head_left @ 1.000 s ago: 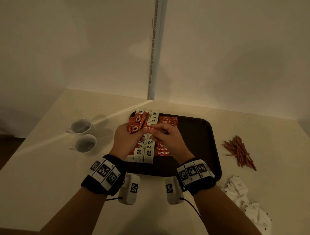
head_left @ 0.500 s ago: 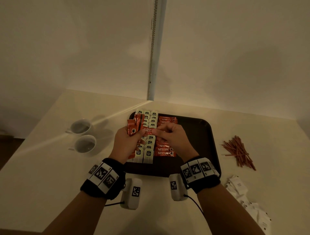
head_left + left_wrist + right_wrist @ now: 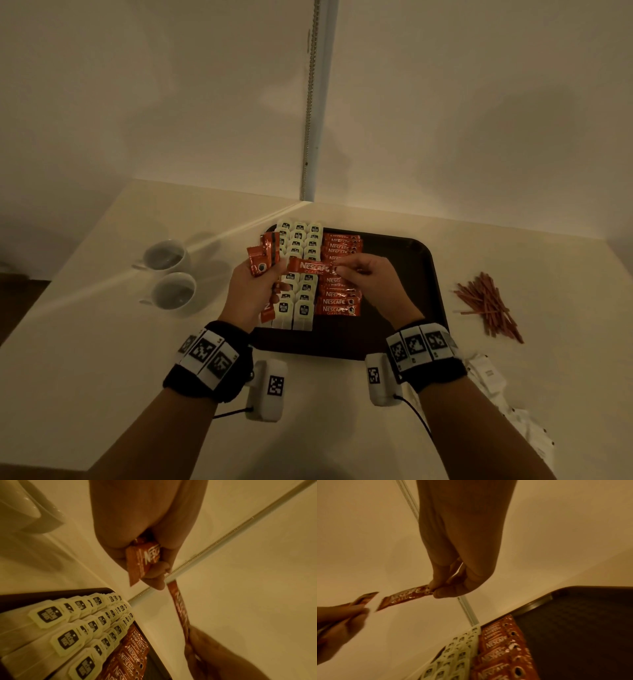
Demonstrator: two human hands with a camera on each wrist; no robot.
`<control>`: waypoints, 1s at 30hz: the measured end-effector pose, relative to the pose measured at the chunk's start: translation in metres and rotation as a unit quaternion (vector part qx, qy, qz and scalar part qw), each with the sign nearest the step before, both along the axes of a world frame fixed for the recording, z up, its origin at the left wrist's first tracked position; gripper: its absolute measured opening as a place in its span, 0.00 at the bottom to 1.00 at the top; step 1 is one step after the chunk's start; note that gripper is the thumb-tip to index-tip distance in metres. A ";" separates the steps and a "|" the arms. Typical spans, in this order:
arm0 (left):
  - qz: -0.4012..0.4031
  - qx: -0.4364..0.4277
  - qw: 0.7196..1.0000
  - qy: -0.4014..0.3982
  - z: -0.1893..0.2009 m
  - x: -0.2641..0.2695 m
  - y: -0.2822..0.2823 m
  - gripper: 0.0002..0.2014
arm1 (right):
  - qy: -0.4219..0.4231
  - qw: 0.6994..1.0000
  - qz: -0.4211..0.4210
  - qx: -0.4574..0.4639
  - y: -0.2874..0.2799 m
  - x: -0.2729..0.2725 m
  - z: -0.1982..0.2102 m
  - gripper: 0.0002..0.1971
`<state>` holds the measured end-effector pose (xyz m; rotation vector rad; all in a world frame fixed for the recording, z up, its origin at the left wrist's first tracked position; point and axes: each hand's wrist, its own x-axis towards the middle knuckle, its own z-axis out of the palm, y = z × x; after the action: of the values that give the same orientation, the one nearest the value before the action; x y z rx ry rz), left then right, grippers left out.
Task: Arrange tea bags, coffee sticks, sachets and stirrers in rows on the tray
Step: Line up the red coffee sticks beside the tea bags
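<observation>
Step in hand: laying coffee sticks into their row on the tray (image 3: 424, 274); tea bags are set, stirrers and sachets are untouched.

Left hand (image 3: 251, 291): fingers curled round a bundle of coffee sticks (image 3: 262, 255), held above the tea bag rows (image 3: 299, 270). The bundle stands roughly upright, its tops fanned up and away from the palm.

Between the hands: a single coffee stick (image 3: 310, 266), clear of the bundle in the right wrist view. Its long axis runs side to side, level, with the printed face up. Its free end points at the left hand's fingers; the other end is pinched by the right hand (image 3: 370, 277) between thumb and fingertips.

Below the right hand: the coffee stick row (image 3: 337, 303), each stick lying crosswise and overlapping the next. The hand covers part of the row, so the next open slot cannot be confirmed.

Right of the right hand, on the table and well apart: loose stirrers (image 3: 488, 303); nearer the wrist, white sachets (image 3: 486, 373).

Judgement: the next move calls for lowering the stick, kept crosswise, onto the row with ends flush with its neighbours.
</observation>
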<state>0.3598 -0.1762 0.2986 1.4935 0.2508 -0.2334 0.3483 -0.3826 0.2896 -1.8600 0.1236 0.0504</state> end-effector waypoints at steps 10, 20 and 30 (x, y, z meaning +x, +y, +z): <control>0.011 -0.009 0.999 0.038 -0.010 0.003 0.022 0.01 | 0.153 0.969 -0.018 -0.195 -0.048 -0.028 -0.079 0.07; 0.008 -0.016 0.999 0.047 -0.006 0.005 0.020 0.01 | 0.151 0.966 -0.084 -0.192 -0.029 -0.025 -0.102 0.06; 0.010 -0.023 0.998 0.061 -0.006 0.008 0.018 0.01 | 0.163 0.960 -0.096 -0.209 -0.027 -0.018 -0.104 0.07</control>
<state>0.3677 -0.1579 0.2925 1.4319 0.3557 -0.3136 0.3300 -0.4094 0.1853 -2.2388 0.5813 0.2118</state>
